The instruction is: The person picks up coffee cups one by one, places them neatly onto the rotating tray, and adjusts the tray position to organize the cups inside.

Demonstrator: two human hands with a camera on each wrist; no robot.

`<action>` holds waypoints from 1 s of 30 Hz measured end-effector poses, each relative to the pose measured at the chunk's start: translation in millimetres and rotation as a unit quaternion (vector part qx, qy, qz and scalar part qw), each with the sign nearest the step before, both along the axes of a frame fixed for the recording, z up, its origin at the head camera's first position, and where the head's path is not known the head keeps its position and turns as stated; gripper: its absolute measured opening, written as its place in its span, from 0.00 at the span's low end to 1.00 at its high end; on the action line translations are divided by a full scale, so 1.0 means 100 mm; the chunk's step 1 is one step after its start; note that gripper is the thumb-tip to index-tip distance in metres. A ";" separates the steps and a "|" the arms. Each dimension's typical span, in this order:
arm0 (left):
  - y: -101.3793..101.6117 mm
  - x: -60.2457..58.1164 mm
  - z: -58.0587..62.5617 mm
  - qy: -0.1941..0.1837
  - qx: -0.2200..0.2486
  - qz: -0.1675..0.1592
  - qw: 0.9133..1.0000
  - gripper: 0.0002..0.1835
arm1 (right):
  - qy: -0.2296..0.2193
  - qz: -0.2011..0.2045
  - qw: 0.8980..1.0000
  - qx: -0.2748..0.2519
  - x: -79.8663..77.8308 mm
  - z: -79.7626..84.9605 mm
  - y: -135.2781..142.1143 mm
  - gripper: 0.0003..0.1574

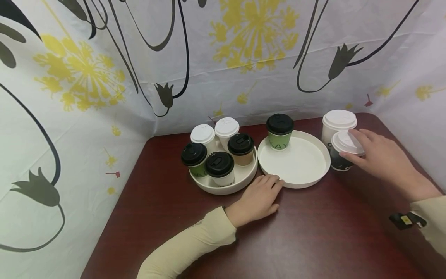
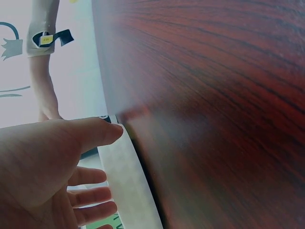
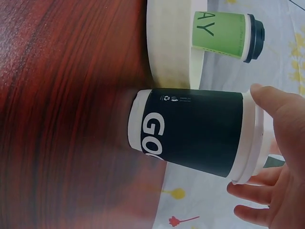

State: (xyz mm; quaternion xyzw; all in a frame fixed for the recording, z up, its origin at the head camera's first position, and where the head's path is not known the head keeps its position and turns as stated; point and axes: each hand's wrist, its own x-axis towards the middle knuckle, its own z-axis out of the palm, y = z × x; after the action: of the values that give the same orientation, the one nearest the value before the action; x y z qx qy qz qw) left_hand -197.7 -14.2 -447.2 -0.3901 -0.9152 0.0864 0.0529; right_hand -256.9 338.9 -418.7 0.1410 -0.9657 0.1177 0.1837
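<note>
My right hand [image 1: 381, 157] is at the white lid [image 1: 347, 142] of a black paper coffee cup [image 3: 195, 131], thumb on one side of the lid and fingers round the other. White letters show on the cup, which stands upright beside the right tray. My left hand [image 1: 258, 199] rests at the near rim of that round white tray [image 1: 299, 176], fingers extended and thumb apart in the left wrist view. Toward the back of this tray stands a green paper cup [image 1: 280, 140] with a black lid.
A second round white tray [image 1: 223, 190] on the left bears several lidded cups, including a brown cup [image 1: 242, 158] with a black lid. Behind the black cup stands a white-lidded cup [image 1: 327, 131]. Patterned cloth [image 1: 216, 89] borders the dark red table [image 1: 296, 232].
</note>
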 end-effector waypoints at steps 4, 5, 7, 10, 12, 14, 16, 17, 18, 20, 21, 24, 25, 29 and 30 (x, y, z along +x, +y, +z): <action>0.00 0.00 0.00 -0.001 -0.002 0.001 1.000 0.38 | -0.009 -0.003 1.000 0.002 0.00 0.00 0.00 0.46; 0.00 0.00 0.00 -0.001 -0.002 0.001 1.000 0.38 | -0.010 -0.003 1.000 0.002 -0.01 0.00 0.00 0.46; 0.00 0.00 0.00 -0.001 -0.002 0.001 1.000 0.38 | -0.012 -0.004 1.000 0.000 -0.01 0.00 0.00 0.46; 0.00 0.00 0.00 -0.002 -0.002 0.001 1.000 0.38 | -0.014 -0.005 1.000 -0.003 0.00 -0.01 0.00 0.46; 0.00 -0.01 0.00 -0.003 -0.001 0.000 1.000 0.38 | -0.014 -0.005 1.000 -0.007 0.00 -0.01 0.00 0.46; 0.01 0.00 0.00 -0.004 -0.001 0.000 1.000 0.38 | -0.013 -0.005 1.000 -0.011 0.01 -0.01 0.01 0.46; 0.01 0.00 0.00 -0.004 -0.001 0.000 1.000 0.38 | -0.011 -0.004 1.000 -0.014 0.01 -0.02 0.01 0.45; 0.01 0.00 -0.01 -0.003 0.000 -0.001 1.000 0.38 | -0.010 -0.004 1.000 -0.016 0.02 -0.02 0.01 0.45; 0.01 0.00 -0.01 -0.003 0.000 -0.002 1.000 0.38 | -0.009 -0.003 1.000 -0.017 0.02 -0.02 0.01 0.45; 0.00 0.00 -0.01 -0.002 0.002 -0.003 1.000 0.38 | -0.008 -0.003 1.000 -0.018 0.02 -0.03 0.01 0.45; 0.00 0.00 -0.01 -0.001 0.002 -0.003 1.000 0.38 | -0.007 -0.003 1.000 -0.017 0.02 -0.03 0.01 0.44; 0.00 0.00 -0.01 0.000 0.003 -0.004 1.000 0.38 | -0.006 -0.002 1.000 -0.018 0.03 -0.03 0.01 0.44; 0.00 0.00 -0.01 0.000 0.003 -0.003 1.000 0.38 | -0.005 -0.002 1.000 -0.018 0.03 -0.02 0.00 0.44; 0.00 0.00 -0.01 0.001 0.005 -0.003 1.000 0.38 | -0.003 -0.003 1.000 -0.018 0.04 -0.02 0.00 0.44; 0.00 0.00 -0.01 0.001 0.005 -0.003 1.000 0.38 | -0.003 -0.004 1.000 -0.019 0.04 -0.01 0.00 0.44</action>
State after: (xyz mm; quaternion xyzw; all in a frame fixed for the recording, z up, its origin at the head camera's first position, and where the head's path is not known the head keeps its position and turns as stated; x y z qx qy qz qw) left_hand -197.9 -14.2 -448.0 -0.3927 -0.9143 0.0821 0.0563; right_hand -252.4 339.3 -420.1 0.1332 -0.9644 0.1362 0.1835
